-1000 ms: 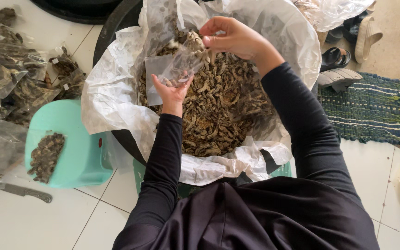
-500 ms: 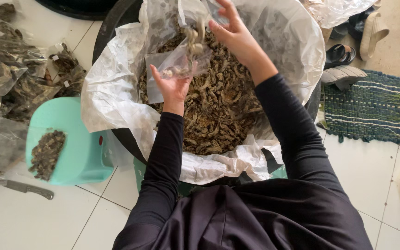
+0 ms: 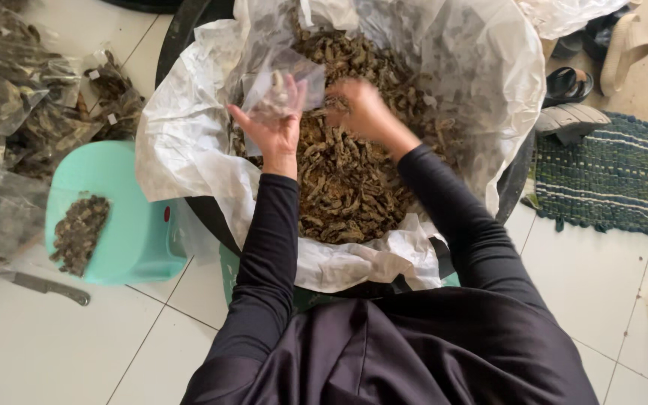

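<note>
1. Small clear bag (image 3: 279,94) sits above the lined tub (image 3: 189,127), pinched open by the left hand (image 3: 273,129).
2. Right hand (image 3: 361,111), fingers curled into the dried pieces (image 3: 339,187), should scoop modestly; its exact closure is blurred.

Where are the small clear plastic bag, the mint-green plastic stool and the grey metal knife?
small clear plastic bag (image 3: 283,86), head view, its crumpled middle.
mint-green plastic stool (image 3: 133,225), head view, bare seat top.
grey metal knife (image 3: 43,286), head view, its blade.
</note>
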`<state>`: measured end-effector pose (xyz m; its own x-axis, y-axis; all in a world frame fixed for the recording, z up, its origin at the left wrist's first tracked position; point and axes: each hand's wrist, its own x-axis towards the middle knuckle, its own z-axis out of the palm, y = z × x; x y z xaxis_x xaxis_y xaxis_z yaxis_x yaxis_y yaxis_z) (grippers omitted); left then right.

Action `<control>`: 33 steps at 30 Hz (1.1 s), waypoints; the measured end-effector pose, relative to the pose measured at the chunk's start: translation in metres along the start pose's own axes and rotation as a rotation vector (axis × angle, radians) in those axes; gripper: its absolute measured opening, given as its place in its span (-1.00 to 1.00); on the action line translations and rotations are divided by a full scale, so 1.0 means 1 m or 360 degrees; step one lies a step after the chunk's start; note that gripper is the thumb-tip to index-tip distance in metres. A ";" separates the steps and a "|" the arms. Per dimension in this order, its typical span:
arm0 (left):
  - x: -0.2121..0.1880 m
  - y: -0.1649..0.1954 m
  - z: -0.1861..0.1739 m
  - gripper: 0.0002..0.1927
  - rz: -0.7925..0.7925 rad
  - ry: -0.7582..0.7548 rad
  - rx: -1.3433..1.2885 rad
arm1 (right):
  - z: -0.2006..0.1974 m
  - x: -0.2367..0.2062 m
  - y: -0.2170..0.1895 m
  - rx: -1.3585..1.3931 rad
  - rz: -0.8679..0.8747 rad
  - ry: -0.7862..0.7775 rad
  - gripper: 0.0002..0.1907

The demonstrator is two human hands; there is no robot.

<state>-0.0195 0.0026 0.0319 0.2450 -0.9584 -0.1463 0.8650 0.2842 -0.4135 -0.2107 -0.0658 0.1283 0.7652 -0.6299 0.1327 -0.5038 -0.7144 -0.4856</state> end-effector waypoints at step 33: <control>-0.005 -0.025 -0.008 0.06 0.0342 0.0271 0.0666 | -0.106 -0.040 -0.068 -0.0715 -0.0474 0.0992 -0.74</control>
<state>-0.0457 0.0009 0.0361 0.3922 -0.8515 -0.3479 0.9129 0.4069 0.0333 -0.2495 -0.0246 0.2479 0.5958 -0.3536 0.7211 -0.5284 -0.8488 0.0204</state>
